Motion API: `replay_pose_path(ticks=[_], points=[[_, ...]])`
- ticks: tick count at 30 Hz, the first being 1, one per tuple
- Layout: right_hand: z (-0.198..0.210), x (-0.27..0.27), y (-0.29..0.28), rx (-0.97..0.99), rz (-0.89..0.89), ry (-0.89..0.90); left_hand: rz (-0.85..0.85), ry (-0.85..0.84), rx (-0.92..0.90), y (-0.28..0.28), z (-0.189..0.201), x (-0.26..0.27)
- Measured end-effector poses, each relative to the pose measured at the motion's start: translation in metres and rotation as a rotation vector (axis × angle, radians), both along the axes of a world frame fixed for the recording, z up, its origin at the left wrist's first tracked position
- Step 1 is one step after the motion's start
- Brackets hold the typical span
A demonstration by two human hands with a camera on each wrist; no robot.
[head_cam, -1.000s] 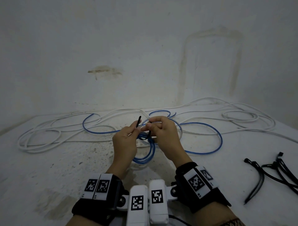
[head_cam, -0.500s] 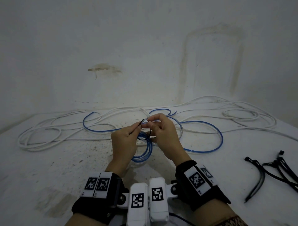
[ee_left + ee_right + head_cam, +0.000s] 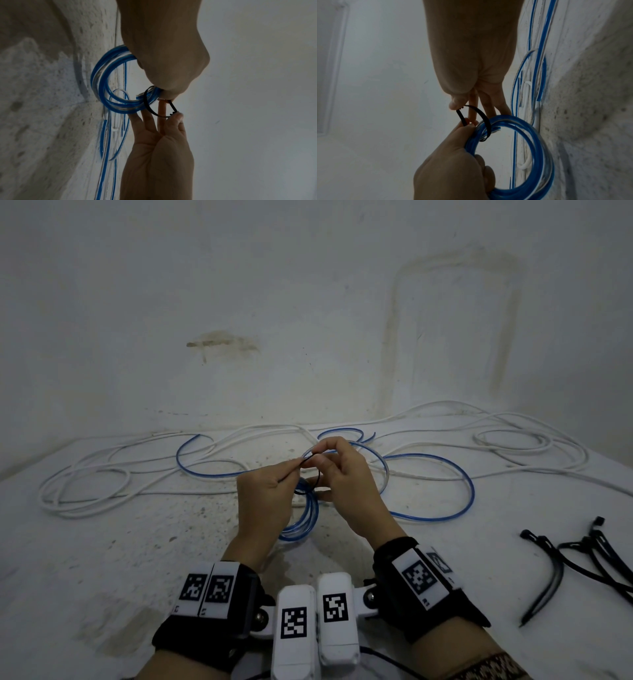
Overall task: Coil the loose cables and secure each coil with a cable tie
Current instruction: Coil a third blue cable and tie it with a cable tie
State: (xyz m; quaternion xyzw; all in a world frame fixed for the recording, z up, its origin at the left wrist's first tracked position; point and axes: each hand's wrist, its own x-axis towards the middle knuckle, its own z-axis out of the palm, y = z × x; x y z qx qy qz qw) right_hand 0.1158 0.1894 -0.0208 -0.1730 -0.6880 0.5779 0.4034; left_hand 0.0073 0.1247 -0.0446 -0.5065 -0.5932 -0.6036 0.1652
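Note:
A small blue cable coil (image 3: 305, 518) hangs between my hands above the white surface. A black cable tie (image 3: 310, 474) loops round its top. My left hand (image 3: 291, 474) grips the coil (image 3: 530, 148) with curled fingers and pinches the tie's tail. My right hand (image 3: 322, 463) pinches the tie's head end (image 3: 173, 113) between thumb and forefinger, its other fingers stretched out beside the coil (image 3: 109, 88). The tie's loop (image 3: 481, 117) stands slack round the strands. The rest of the blue cable (image 3: 445, 474) trails loose behind the hands.
Long white cables (image 3: 102, 484) sprawl across the back of the surface, with more loops at the far right (image 3: 513, 440). Several spare black cable ties (image 3: 582, 559) lie at the right. A stained wall (image 3: 308, 337) rises just behind.
The tie's tail stood upright a second ago; it has tipped down to the left into the left fingertips. Both hands have lifted slightly with the coil.

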Motion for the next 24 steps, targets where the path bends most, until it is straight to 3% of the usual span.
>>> replay_pose_path(ticks=[10,17,24], points=[[-0.0012,0.0005,0.0035,0.004,-0.001,0.047,-0.009,0.067,0.031,-0.0028,0.0039,0.0022],[-0.0019,0.0016,0.0053,0.201,-0.140,0.052,0.011,0.305,0.062,-0.0058,0.0084,-0.0020],[-0.0011,0.0039,0.0042,0.305,-0.160,0.047,0.049,0.394,-0.005,-0.0059,0.0068,-0.0076]])
